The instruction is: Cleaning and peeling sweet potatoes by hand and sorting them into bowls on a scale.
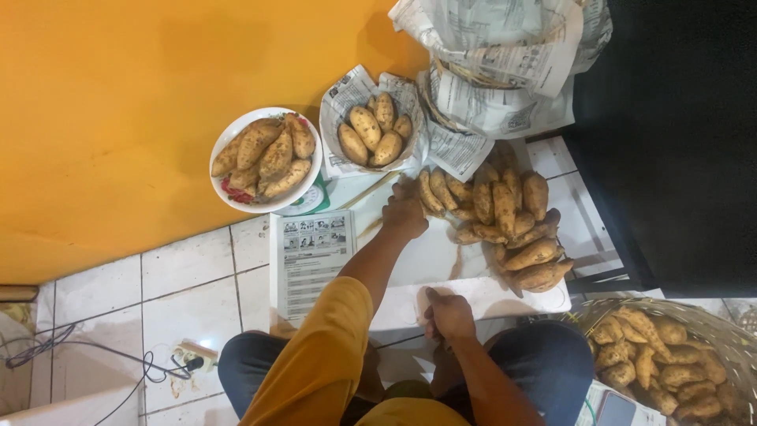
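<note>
At the lower right edge of the view a woven basket (714, 327) of sweet potatoes is cut off by the frame, and a small flat device beside the knee is only partly seen. The top of a newspaper-lined basket (505, 47) at the upper edge is cropped too, and its contents cannot be made out. A white bowl (223, 185) by the orange wall holds long sweet potatoes and something red that is mostly buried. Beside it a newspaper-wrapped basket (341, 99) holds five shorter, plump ones. On the white board (426, 260) lying on the tiled floor sits a loose pile of sweet potatoes (505, 217), tan-skinned, speckled with dark spots, tapering at the ends. The left hand (404, 211) reaches to the pile's left end, fingers curled onto the nearest tuber; whether it grips is unclear. The right hand (449, 314) rests on the board's near edge, fingers loosely bent, holding nothing visible.
</note>
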